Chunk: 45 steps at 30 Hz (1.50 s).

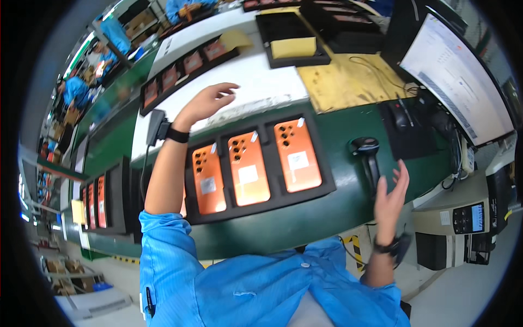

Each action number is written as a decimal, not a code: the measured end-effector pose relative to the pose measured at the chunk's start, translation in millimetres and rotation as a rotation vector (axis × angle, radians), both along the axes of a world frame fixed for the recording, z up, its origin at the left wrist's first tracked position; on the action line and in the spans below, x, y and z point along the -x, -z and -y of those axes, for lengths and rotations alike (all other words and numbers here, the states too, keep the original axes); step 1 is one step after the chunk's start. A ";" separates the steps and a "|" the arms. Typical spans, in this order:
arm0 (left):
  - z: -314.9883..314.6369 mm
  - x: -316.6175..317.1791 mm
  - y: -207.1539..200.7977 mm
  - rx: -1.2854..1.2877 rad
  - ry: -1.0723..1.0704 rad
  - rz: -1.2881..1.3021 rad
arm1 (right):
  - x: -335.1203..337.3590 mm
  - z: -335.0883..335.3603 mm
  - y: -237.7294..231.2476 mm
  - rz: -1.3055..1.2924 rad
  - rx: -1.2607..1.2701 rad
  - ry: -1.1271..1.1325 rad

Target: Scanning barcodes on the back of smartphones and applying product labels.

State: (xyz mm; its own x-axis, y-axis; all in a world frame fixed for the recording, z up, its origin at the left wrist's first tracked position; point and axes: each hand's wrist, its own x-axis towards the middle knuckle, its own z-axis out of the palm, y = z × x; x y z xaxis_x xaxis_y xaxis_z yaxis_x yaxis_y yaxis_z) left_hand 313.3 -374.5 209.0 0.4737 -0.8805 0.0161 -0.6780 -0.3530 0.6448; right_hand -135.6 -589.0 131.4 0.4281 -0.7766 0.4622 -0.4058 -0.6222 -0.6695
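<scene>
My left hand [210,102] is raised over the white surface beyond the near tray, fingers loosely stretched out with nothing in them. Its forearm crosses the left part of a black foam tray [274,198], hiding part of an orange phone there. Beside that arm lie an orange phone [212,203], a middle phone [250,191] and a right phone [294,177], camera side up, each with a white label. My right hand [391,204] is open and empty, thumb apart from the fingers, just right of a black handheld barcode scanner [370,163] on the green bench.
A second tray of phones [147,101] lies far left, another tray [117,201] near left. Beyond stands a dark tray with a yellow pad [294,48]. On the right are a monitor [457,71], a mouse [400,120] and a label printer [455,218]. Co-workers sit far left.
</scene>
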 end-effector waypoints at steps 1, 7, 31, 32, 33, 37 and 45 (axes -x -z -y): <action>-36.8 -2.6 4.2 -0.058 -0.079 0.131 | 1.1 16.4 6.3 0.031 -0.308 -0.074; -207.0 60.8 45.7 0.005 -0.635 0.427 | -12.9 58.2 23.1 0.266 -1.431 -0.514; -264.2 6.2 137.2 0.496 -0.577 -0.273 | -54.1 -61.8 -85.8 0.138 -1.426 -0.665; -260.7 -1.1 137.4 0.520 -0.546 -0.314 | -53.1 -63.0 -85.1 0.136 -1.424 -0.649; -263.4 -3.3 138.1 0.516 -0.548 -0.313 | -53.8 -63.9 -84.8 0.129 -1.423 -0.638; -270.0 -10.5 152.2 0.527 -0.521 -0.194 | -56.9 -69.7 -79.6 0.107 -1.415 -0.650; -292.4 -7.4 159.5 0.557 -0.644 -0.075 | -79.1 -117.3 -82.5 0.146 -1.476 -0.614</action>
State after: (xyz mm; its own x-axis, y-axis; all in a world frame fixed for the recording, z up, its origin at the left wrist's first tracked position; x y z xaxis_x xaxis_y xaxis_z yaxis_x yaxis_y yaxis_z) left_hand 320.7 -82.0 49.5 0.8960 -0.3124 0.3156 -0.4030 -0.2732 0.8735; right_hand -56.6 -471.7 213.9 0.8499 -0.2942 -0.4371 -0.2321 0.5356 -0.8119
